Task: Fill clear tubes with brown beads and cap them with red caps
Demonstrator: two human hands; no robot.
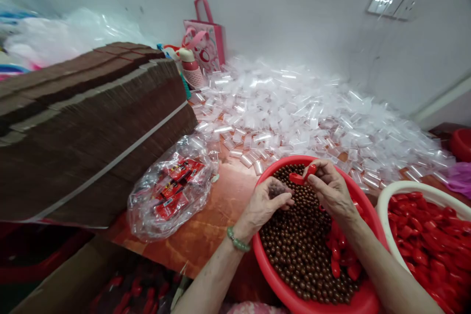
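Above a red basin (263,255) of small brown balls (294,250), my left hand (259,206) is curled around what looks like a clear plastic tube (278,190), mostly hidden by the fingers. A green bead bracelet (238,241) circles that wrist. My right hand (331,189) pinches a glossy red plastic piece (310,171); its curved end points toward my left hand, apart from the tube. More red plastic pieces (335,255) lie on the balls at the basin's right side, under my right forearm.
Loose clear tubes (287,113) spread across the table against the wall. A white basin (384,206) of red pieces stands at right. On the left are a strapped brown cardboard stack (99,132) and a plastic bag (147,206) with red packets. Behind stand a bottle (191,71) and pink bag (211,44).
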